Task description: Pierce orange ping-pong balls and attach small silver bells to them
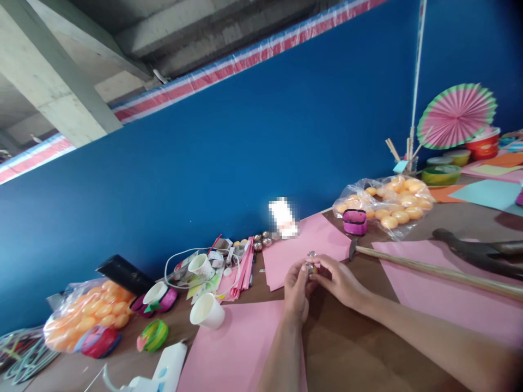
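Observation:
In the head view my left hand point(296, 286) is closed around a small shiny silver metal ball point(311, 268), with the thumb against it. From the other side my right hand point(341, 282) pinches at the same ball, its fingertips touching or nearly touching my left ones. A tiny silvery piece point(312, 253) shows just above the fingers; whether it joins the ball, I cannot tell. Beneath and beyond the hands lies a pink paper sheet point(302, 234). Several similar silver balls point(262, 242) are grouped at that sheet's far left corner.
A hammer point(433, 265) lies at right beside pliers-like dark handles point(469, 253). Bags of orange balls stand at right point(402, 201) and left point(92, 313). A paper cup point(207, 311) rests by another pink sheet point(241, 348). A white power strip point(169, 367) is in front; a blue wall point(245, 141) rises behind.

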`<state>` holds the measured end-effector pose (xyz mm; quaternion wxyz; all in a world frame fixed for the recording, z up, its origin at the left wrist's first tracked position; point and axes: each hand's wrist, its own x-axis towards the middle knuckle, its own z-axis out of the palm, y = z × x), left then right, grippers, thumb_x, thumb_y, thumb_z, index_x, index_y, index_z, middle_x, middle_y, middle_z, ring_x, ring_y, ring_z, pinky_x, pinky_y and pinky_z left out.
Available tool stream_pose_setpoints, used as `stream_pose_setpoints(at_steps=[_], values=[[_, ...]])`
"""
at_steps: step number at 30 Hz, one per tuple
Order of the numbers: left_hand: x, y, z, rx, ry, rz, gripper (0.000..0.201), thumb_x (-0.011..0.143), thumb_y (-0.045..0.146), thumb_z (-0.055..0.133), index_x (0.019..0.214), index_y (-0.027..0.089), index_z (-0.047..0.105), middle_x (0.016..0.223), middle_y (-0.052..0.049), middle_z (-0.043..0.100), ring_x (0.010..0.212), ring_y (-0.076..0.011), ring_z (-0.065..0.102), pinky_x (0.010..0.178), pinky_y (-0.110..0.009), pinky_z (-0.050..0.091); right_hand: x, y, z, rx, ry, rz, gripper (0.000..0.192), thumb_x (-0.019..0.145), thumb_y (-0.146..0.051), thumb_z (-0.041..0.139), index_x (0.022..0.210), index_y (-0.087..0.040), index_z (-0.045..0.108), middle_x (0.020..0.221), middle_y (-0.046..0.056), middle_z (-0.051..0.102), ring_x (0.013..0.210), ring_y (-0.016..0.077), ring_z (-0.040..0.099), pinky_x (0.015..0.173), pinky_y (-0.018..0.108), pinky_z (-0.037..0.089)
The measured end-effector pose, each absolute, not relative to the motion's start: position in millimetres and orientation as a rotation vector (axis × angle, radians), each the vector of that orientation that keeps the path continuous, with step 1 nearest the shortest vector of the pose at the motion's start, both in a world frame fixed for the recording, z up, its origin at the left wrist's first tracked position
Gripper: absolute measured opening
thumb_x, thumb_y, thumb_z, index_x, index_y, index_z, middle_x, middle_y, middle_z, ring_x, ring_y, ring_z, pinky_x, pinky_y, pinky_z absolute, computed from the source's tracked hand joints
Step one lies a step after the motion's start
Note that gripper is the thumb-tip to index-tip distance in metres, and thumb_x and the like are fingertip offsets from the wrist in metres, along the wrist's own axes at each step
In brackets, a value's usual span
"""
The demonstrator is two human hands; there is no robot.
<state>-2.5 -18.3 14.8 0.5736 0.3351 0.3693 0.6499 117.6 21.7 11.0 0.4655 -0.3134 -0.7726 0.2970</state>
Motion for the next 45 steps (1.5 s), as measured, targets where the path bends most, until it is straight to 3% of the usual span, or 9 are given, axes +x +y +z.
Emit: stream_pose_setpoints(at_steps=[5, 11, 18, 27, 35, 45], values=[[-1.8, -18.2, 17.8, 0.842, 0.885, 1.493, 0.031, 0.074, 0.037, 0.054, 0.096, 0.015, 0.06, 0.088, -0.008, 0.062, 0.081, -0.0158, 0.057, 0.071, -0.027, 0.043, 118.2, 21.4, 10.8, -0.761, -1.932, 0.573, 0.032, 0.075, -0.017, 0.056, 0.106, -0.025, 0.054, 0.104, 0.005, 0.057, 0.101, 0.0213, 0.05, 0.087, 0.037, 0.041], [0.6, -18.7, 21.7, 0.893, 0.907, 1.483, 0.03, 0.074, 0.038, 0.053, 0.086, 0.013, 0.063, 0.078, -0.005, 0.061, 0.074, -0.0151, 0.056, 0.068, -0.027, 0.043, 118.3, 22.8, 11.3, -0.74, -1.91, 0.609, 0.03, 0.073, -0.021, 0.059, 0.102, -0.024, 0.056, 0.1, 0.006, 0.058, 0.099, 0.0224, 0.05, 0.087, 0.039, 0.041], [-2.1, -17.4, 18.7, 0.815, 0.89, 1.473, 0.034, 0.073, 0.038, 0.056, 0.099, 0.016, 0.059, 0.085, -0.007, 0.062, 0.075, -0.0153, 0.058, 0.069, -0.028, 0.044, 115.0, 25.1, 8.8, -0.781, -1.829, 0.782, 0.025, 0.074, -0.021, 0.056, 0.099, -0.023, 0.056, 0.098, 0.005, 0.06, 0.093, 0.02, 0.054, 0.083, 0.036, 0.044], [-3.5, -15.6, 15.6, 0.843, 0.854, 1.506, 0.032, 0.072, 0.036, 0.057, 0.097, 0.015, 0.061, 0.094, -0.009, 0.062, 0.089, -0.0192, 0.057, 0.082, -0.033, 0.041, 115.2, 21.7, 12.2, -0.674, -1.913, 0.715, 0.039, 0.072, -0.015, 0.057, 0.109, -0.024, 0.052, 0.105, 0.006, 0.056, 0.101, 0.0211, 0.049, 0.089, 0.039, 0.041], [-4.1, -15.4, 13.5, 0.781, 0.899, 1.508, 0.041, 0.069, 0.035, 0.061, 0.106, 0.018, 0.056, 0.101, -0.009, 0.061, 0.09, -0.0185, 0.057, 0.077, -0.03, 0.043, 113.6, 24.9, 7.8, -0.657, -1.933, 0.71, 0.036, 0.075, -0.017, 0.054, 0.11, -0.026, 0.053, 0.106, 0.007, 0.056, 0.102, 0.0223, 0.049, 0.089, 0.042, 0.041], [-4.0, -17.6, 17.0, 0.886, 0.88, 1.457, 0.032, 0.072, 0.036, 0.058, 0.095, 0.014, 0.061, 0.094, -0.009, 0.062, 0.088, -0.0191, 0.056, 0.078, -0.03, 0.042, 114.1, 19.8, 17.1, -0.664, -1.944, 0.637, 0.044, 0.072, -0.004, 0.049, 0.11, -0.027, 0.053, 0.103, 0.004, 0.057, 0.104, 0.0199, 0.047, 0.091, 0.037, 0.04]])
